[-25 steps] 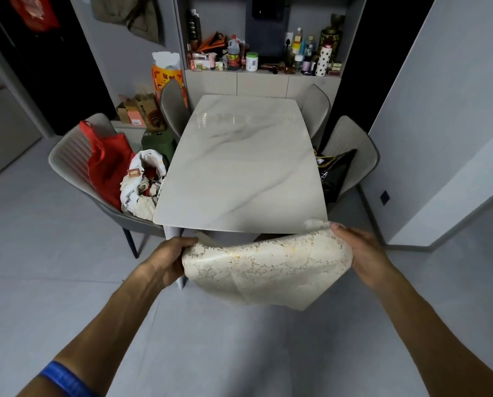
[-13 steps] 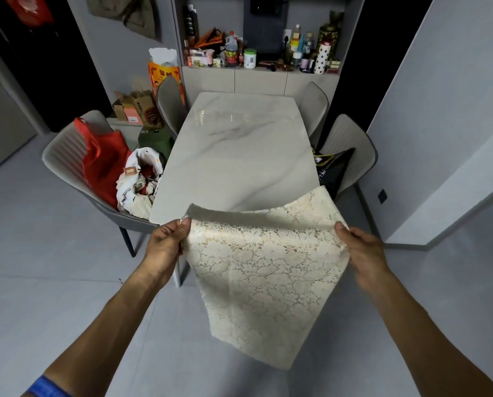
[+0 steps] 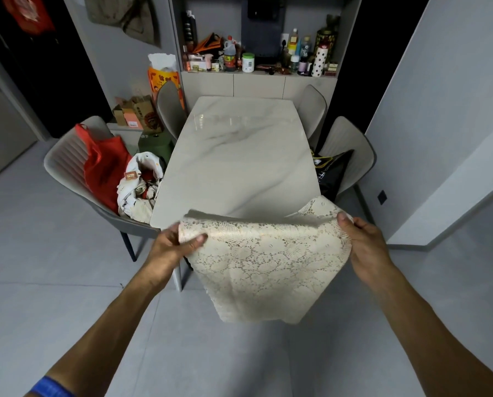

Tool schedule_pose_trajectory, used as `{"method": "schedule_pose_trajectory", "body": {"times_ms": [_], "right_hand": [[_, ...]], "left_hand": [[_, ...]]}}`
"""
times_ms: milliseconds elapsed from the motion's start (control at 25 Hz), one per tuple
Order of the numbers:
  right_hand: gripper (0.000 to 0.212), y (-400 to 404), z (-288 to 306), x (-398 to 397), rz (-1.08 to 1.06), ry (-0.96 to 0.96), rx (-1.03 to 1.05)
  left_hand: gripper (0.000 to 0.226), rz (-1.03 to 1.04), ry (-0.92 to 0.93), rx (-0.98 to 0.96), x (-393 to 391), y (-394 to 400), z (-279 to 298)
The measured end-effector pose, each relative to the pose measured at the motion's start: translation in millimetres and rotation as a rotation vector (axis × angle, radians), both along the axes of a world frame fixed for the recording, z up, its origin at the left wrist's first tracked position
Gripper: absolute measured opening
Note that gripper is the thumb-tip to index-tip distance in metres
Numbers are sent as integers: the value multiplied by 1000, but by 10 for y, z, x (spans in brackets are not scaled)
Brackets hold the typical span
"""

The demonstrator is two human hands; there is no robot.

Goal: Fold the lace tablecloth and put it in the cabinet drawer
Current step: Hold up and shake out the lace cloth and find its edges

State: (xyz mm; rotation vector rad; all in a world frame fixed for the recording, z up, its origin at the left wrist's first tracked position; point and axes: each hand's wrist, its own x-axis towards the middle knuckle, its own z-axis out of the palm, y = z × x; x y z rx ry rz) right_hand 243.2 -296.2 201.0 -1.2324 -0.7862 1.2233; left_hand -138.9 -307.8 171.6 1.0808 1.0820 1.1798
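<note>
A cream lace tablecloth (image 3: 265, 262), folded into a hanging panel, is held up in front of me at the near end of the marble table (image 3: 239, 156). My left hand (image 3: 170, 247) pinches its upper left corner with the thumb on top. Its upper right edge is gripped by my right hand (image 3: 359, 242), where a flap of lace rises over the table's near right corner. The cloth's lower part hangs free above the floor. The beige cabinet (image 3: 258, 84) stands against the far wall behind the table, its fronts closed.
Grey chairs surround the table; the left one (image 3: 64, 161) holds a red bag (image 3: 105, 170) and a white bag, the right one (image 3: 351, 150) a black bag. Bottles and jars (image 3: 248, 61) crowd the cabinet top. Boxes (image 3: 136, 116) sit on the floor at the left.
The far fold of cloth has come back toward me off the table, leaving only a flap at the right corner. My hands have shifted grip slightly along the top edge.
</note>
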Motion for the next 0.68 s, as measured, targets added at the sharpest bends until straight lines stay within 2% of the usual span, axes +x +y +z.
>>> {"method": "schedule_pose_trajectory", "body": {"times_ms": [80, 160, 280, 360, 400, 480, 560, 640, 680], "right_hand": [[18, 28, 52, -15, -24, -15, 59], [15, 44, 103, 37, 22, -52, 115], [21, 3, 76, 112, 171, -129, 51], [15, -15, 28, 95, 152, -145, 24], [15, -19, 24, 60, 126, -123, 33], [14, 8, 78, -37, 94, -74, 54], [21, 69, 181, -157, 98, -54, 88], [32, 163, 299, -288, 102, -61, 118], [30, 218, 355, -361, 97, -73, 130]], "left_hand": [[29, -33, 90, -54, 44, -83, -49], [29, 28, 28, -85, 107, -59, -1], [32, 103, -100, -85, 122, 124, 316], [38, 98, -132, -27, 60, 232, 479], [43, 75, -118, -3, 30, 247, 514], [48, 58, 37, -39, -34, 215, 481], [39, 108, 143, -93, -117, 167, 376], [27, 156, 97, -95, -204, 189, 329], [23, 169, 61, -92, -250, 235, 352]]}}
